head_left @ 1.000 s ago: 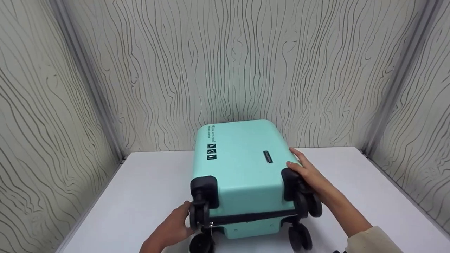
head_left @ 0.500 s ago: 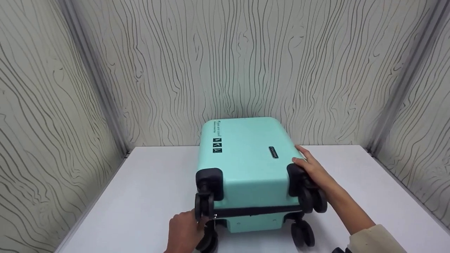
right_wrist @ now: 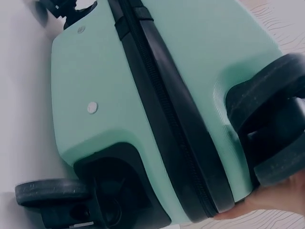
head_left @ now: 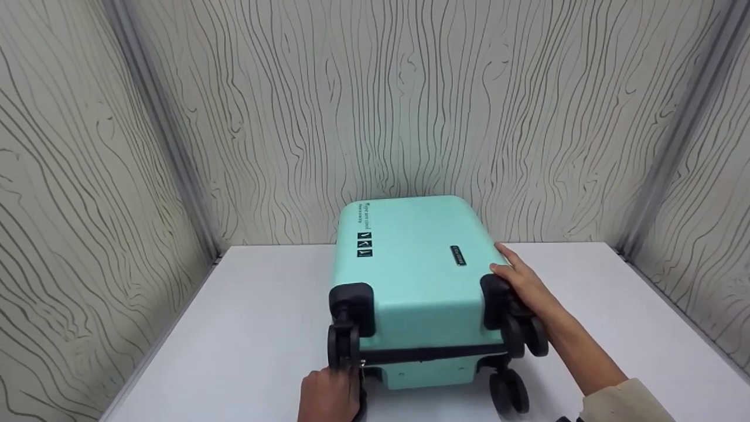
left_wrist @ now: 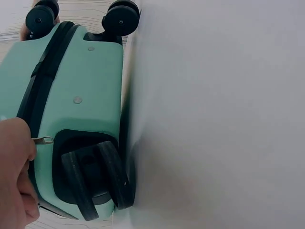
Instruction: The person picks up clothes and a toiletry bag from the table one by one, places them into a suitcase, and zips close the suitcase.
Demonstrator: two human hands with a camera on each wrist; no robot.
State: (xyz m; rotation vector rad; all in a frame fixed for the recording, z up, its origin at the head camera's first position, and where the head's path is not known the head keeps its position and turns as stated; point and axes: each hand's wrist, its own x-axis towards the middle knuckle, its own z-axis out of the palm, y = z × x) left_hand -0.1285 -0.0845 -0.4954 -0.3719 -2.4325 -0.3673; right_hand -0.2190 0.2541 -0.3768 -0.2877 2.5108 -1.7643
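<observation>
A mint-green hard-shell suitcase (head_left: pixel 410 252) lies on its broad side with its black wheels facing the person. My left hand (head_left: pixel 329 395) is at its near left corner, fingers curled, beside a wheel (head_left: pixel 344 346). In the left wrist view a small metal zipper pull (left_wrist: pixel 44 140) sticks out from those fingers, which pinch it at the black zipper seam (left_wrist: pixel 40 88); the fingertips are partly hidden. On the other side, my right hand (head_left: pixel 524 287) rests on the right edge behind a wheel, thumb on the upper shell and the fingers extended along the side.
A white tabletop (head_left: pixel 263 316) lies beneath the suitcase. Wood-grain panels (head_left: pixel 410 105) stand behind and at both sides, with the suitcase's far end close to the back one. A lower wheel (head_left: pixel 508 391) hangs near the table's surface at right.
My left hand has moved right and in toward the left corner, from beside the wheel to the zipper pull. The right hand stays on the edge. The suitcase sits slightly further right in view.
</observation>
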